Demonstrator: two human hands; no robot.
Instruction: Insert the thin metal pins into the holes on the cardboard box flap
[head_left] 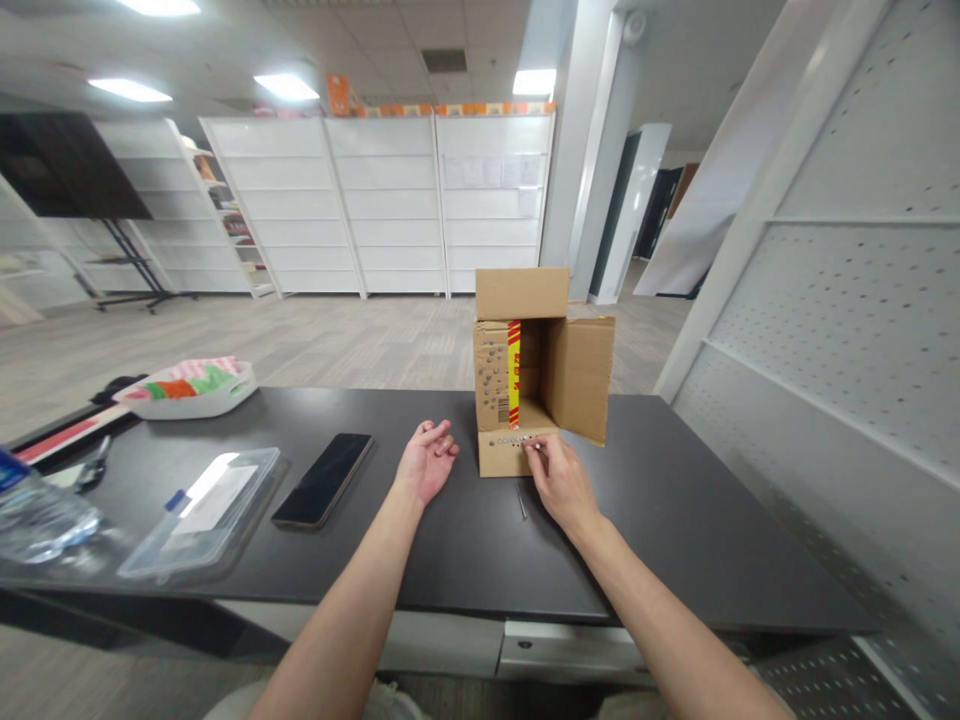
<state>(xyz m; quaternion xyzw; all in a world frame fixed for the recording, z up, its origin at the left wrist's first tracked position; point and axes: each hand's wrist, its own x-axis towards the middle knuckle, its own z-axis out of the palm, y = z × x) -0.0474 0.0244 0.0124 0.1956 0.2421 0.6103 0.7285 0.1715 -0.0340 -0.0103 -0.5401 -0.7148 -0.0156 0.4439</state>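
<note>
A cardboard box (529, 375) lies on its side on the dark desk, its opening towards me and its flaps spread. Several small round metal heads dot the left flap (490, 375), which bears a red and yellow tape strip. More heads and holes line the lower flap (495, 460). At that lower flap, my right hand (564, 482) pinches a small silvery metal piece (538, 446), too small to name exactly. My left hand (429, 465) rests palm up left of the box, fingers loosely curled, nothing visible in it. A thin metal rod (522, 502), like a nail or screw, lies before the box.
Left on the desk (465, 560) are a black phone (324, 480), a clear plastic case (202, 515), a water bottle (41, 515) and a white basket (191, 398) with colourful cloth. A perforated white panel (847, 300) stands to the right.
</note>
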